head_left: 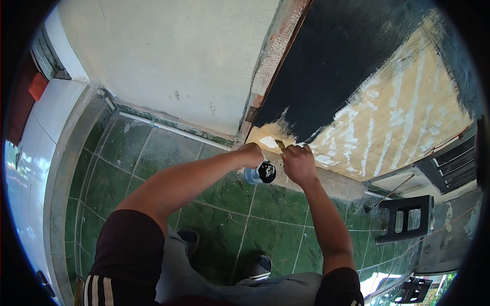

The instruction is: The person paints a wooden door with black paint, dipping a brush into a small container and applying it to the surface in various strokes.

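My left hand (250,155) is closed around the upper side of a light-blue translucent plastic container (251,176). Its opening faces me and shows black paint (267,172) with pale flecks. Just to the right, my right hand (299,164) grips a paintbrush (280,144), whose tip is at the lower part of the wall panel. Black paint (321,66) covers much of that panel. A tan area (403,107) with white streaks and patches shows at its right and along its bottom.
Green floor tiles (219,206) lie below, with my shoes (261,265) on them. A white pipe (173,133) runs along the foot of the pale wall (168,56). To the right are a black plastic stool (407,219) and a louvred vent (457,163).
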